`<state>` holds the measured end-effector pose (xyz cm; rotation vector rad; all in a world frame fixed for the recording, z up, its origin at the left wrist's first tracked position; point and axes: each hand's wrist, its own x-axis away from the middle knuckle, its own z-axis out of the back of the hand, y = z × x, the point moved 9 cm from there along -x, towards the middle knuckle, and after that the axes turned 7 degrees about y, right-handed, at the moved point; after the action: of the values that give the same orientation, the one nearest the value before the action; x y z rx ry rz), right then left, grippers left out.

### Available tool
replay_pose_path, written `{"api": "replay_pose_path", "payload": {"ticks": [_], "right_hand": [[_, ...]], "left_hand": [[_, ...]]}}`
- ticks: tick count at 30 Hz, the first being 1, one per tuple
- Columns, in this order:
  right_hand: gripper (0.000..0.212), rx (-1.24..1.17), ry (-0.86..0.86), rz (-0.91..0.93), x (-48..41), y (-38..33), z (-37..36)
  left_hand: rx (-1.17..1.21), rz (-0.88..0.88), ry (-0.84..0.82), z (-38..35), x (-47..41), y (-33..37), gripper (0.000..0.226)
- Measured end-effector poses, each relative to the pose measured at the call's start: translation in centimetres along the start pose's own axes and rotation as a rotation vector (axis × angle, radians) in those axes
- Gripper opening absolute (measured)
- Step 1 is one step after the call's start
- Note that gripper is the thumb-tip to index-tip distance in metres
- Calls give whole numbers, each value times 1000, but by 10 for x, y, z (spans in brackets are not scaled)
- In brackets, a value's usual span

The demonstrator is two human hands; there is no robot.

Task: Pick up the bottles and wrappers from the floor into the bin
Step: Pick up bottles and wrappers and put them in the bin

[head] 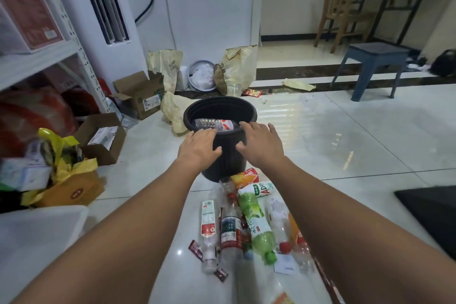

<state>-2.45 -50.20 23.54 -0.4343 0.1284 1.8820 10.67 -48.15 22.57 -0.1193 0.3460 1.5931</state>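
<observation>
Left hand, right hand at bin

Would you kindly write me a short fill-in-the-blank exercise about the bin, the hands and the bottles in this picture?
1. The left hand and the right hand are at the near rim of a bin whose colour is ____.
2. A clear bottle lies ____ the bin.
3. The green bottle lies on the ____.
4. The stool at the right is ____.

Missing words: black; inside; floor; blue.
</observation>
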Motion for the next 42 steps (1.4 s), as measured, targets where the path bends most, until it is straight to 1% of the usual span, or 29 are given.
{"api": "replay_pose_path", "payload": {"ticks": [4, 7, 11, 14, 16, 18, 21, 24, 29, 32, 35, 39, 42], "right_hand": [[56, -4, -10, 40, 23, 9, 17], [55, 2, -2, 63, 37, 12, 25], [52, -32, -13, 102, 62, 1, 26], [54, -78, -40, 128, 76, -12, 26], [54, -90, -33, 144, 86, -16, 27], [55, -92, -11, 163, 93, -18, 29], [56, -71, -31, 196, 101, -15, 25], [57, -53, -45, 156, 114, -9, 20], [57, -45, -71, 86, 137, 1, 20], [56, -29, -99, 42, 152, 9, 19], [55, -52, -70, -2, 163, 10, 15], [55, -78, -63, 17, 179, 9, 1], [55, -63, -70, 13, 192, 23, -8]], "left_hand": [[-17, 37, -23, 4, 24, 21, 58], [-32, 75, 0, 12, 43, 31, 58], [-43, 163, 3, 23, 76, 29, 56], [-38, 183, 11, 27, 96, 20, 55], [-54, 147, 16, 25, 110, 17, 56], [-88, 46, 28, 21, 118, 18, 56], [-119, -85, 20, 10, 124, 15, 56], [-104, -96, 11, -4, 127, 9, 56], [-9, -208, -2, -13, 131, 34, 55], [56, -197, -30, -19, 144, 45, 53], [83, -170, -19, -29, 154, 48, 49], [90, -117, -22, -51, 166, 47, 48], [108, -110, -42, -68, 175, 57, 48]]}}
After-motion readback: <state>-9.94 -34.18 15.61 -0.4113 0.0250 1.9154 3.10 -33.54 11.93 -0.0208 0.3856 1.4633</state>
